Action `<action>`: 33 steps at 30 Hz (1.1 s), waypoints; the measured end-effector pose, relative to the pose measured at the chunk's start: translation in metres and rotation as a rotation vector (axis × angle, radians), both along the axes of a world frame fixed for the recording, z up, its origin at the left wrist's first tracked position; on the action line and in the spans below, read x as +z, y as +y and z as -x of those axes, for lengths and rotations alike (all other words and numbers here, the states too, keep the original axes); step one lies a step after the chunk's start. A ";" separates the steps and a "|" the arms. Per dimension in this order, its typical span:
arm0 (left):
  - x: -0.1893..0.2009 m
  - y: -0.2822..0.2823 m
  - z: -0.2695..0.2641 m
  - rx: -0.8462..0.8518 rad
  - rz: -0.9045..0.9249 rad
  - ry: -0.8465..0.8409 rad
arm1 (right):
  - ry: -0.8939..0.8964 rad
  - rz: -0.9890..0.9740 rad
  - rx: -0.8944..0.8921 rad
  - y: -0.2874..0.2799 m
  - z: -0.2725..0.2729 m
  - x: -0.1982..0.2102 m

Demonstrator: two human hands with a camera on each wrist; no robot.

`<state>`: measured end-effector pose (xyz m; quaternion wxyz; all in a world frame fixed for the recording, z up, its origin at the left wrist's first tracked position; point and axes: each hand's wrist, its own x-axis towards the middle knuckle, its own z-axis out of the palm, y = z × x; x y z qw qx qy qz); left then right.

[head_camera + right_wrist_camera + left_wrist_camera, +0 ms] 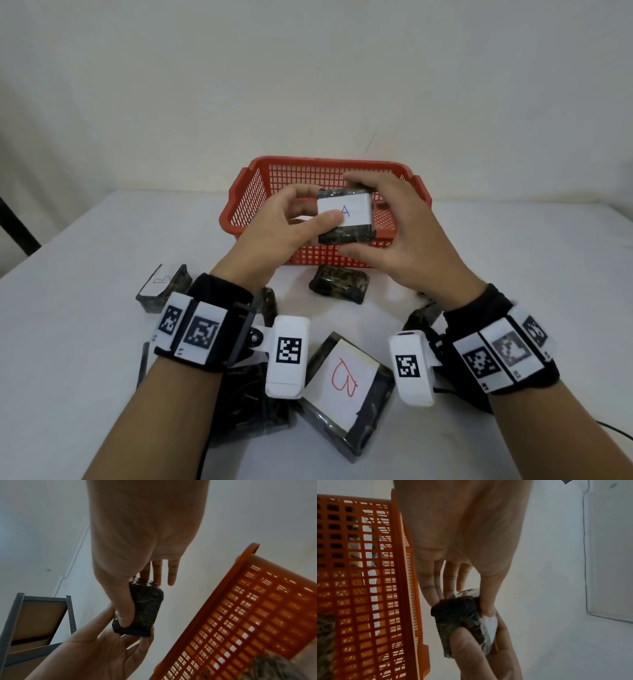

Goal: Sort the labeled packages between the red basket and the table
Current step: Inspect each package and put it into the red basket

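A small dark package with a white label marked A [352, 205] is held by both hands above the red basket [246, 192]. My left hand [318, 207] pinches its left side, thumb on the label. My right hand [363, 222] grips it from the right, fingers on top and thumb underneath. The left wrist view shows the package [458, 616] between the left hand's [462, 604] thumb and fingers, beside the basket wall [368, 588]. In the right wrist view the right hand [142, 597] clamps the package [145, 608] near the basket [257, 615].
On the white table [85, 274] lie a large package marked B [346, 380] at the front, a smaller B package [161, 286] at the left, and a dark package [339, 284] before the basket. More dark packages sit under both wrists. A grey shelf [34, 615] stands aside.
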<state>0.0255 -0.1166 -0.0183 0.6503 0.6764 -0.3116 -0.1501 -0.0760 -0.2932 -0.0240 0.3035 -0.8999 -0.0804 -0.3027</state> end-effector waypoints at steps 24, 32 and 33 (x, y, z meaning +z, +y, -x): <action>0.003 0.001 0.003 -0.187 -0.060 -0.206 | -0.006 -0.257 -0.055 -0.013 0.004 0.003; 0.008 0.003 0.007 -0.061 -0.103 -0.521 | 0.296 -0.628 0.146 -0.011 0.008 0.010; 0.008 0.003 0.008 -0.065 -0.109 -0.533 | 0.302 -0.679 0.119 -0.009 0.006 0.009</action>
